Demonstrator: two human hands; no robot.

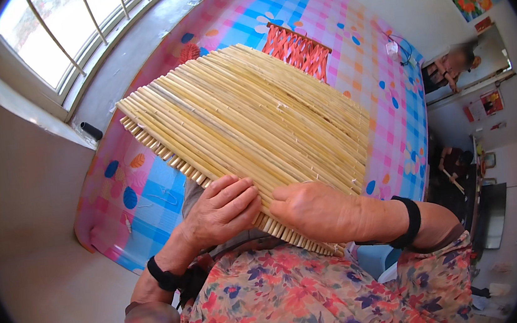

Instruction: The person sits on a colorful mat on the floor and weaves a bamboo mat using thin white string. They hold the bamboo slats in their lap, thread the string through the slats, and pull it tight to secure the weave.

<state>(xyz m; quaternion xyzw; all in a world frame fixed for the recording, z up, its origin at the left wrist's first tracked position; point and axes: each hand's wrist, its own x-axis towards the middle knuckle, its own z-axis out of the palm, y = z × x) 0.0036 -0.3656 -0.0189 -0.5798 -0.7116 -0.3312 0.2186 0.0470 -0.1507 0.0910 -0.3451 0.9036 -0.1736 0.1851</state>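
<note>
A mat of pale yellow reed stalks (248, 118), laid side by side and tied with small white knots, slopes across my lap and over the bed. My left hand (224, 210) grips its near edge, the fingers lying closed over the top and the thumb hidden. Just to its right, my right hand (314, 211) is closed in a fist against the same edge. Its fingertips are turned away, so what they pinch cannot be made out. Cut stalk ends (166, 153) stick out in a row along the left and near sides.
Under the mat spreads a pink and blue checked bed cover (384, 94). A red woven piece (299, 53) lies beyond it. At left are a barred window (62, 31) and a black cylinder (91, 130). A blue container (376, 259) stands by my right elbow. Two people appear at far right.
</note>
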